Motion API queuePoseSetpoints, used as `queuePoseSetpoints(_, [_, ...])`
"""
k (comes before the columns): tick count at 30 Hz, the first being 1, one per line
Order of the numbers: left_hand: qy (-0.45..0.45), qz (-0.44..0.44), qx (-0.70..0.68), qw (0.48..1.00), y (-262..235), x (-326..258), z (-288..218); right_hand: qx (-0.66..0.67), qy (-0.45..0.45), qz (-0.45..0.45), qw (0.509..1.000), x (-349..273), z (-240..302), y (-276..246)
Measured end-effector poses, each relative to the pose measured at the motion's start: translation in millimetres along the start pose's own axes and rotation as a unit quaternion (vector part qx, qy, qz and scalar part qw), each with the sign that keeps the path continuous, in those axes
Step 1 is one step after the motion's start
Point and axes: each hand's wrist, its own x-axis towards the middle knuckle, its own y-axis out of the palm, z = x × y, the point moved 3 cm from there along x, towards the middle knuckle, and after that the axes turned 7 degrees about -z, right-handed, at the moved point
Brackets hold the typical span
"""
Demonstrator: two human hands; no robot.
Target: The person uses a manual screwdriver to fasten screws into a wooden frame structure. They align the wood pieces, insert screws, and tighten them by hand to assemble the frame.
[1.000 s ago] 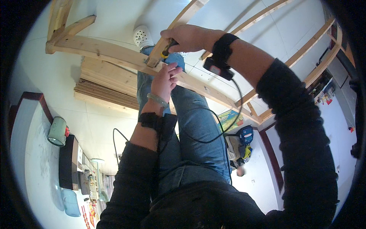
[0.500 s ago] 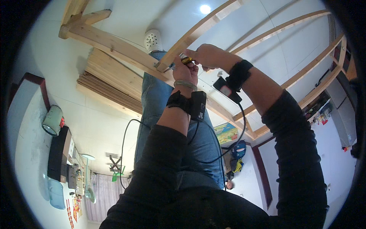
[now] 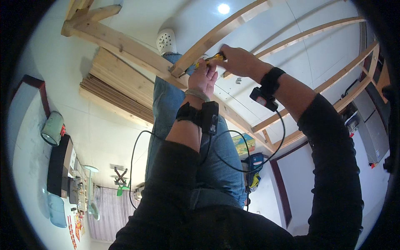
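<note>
My right hand (image 3: 239, 62) is shut on a small tool with a yellow and black handle (image 3: 213, 58). The tool points left at the joint where a slanted wooden beam (image 3: 216, 37) meets a long crossing beam (image 3: 125, 46) of a light wooden frame. My left hand (image 3: 203, 79) reaches up from below. Its fingers are held together against the tool's front end and the slanted beam. Whether they pinch anything is hidden. Both wrists wear black straps with small devices and cables.
A stack of wooden slats (image 3: 121, 93) lies left of my blue-jeaned legs (image 3: 166, 112). A white perforated shoe (image 3: 166, 40) sits by the beam. A blue power tool (image 3: 254, 164), a green bucket (image 3: 53, 129) and a black box (image 3: 58, 166) stand around. More frame beams (image 3: 325, 31) run right.
Both hands have stayed together at the beam while my view shifted. The right hand has stretched further out with the tool. The left hand has kept its fingers at the tool's tip.
</note>
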Motion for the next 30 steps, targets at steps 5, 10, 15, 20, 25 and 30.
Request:
queuePoseSetpoints(5, [0.023,0.115,-0.007,0.993,-9,5,-2,0.010,-0.023,0.019,0.999,10,-6,1])
queuePoseSetpoints(10, [-0.133,0.196,-0.108,0.966,-4,14,-16,-0.013,-0.177,-0.078,0.981,4,5,0])
queuePoseSetpoints(15, [-0.040,0.112,0.008,0.993,-6,12,-8,-0.021,-0.130,-0.027,0.991,4,10,-7])
queuePoseSetpoints(20, [-0.009,0.127,0.022,0.992,-8,-3,0,-0.113,-0.175,0.040,0.977,13,10,1])
queuePoseSetpoints(25, [-0.075,0.109,-0.030,0.991,-7,0,-5,-0.104,-0.220,-0.063,0.968,-8,0,11])
queuePoseSetpoints(30, [-0.070,0.062,0.028,0.995,-11,10,-6,-0.018,-0.135,-0.114,0.984,-21,-2,17])
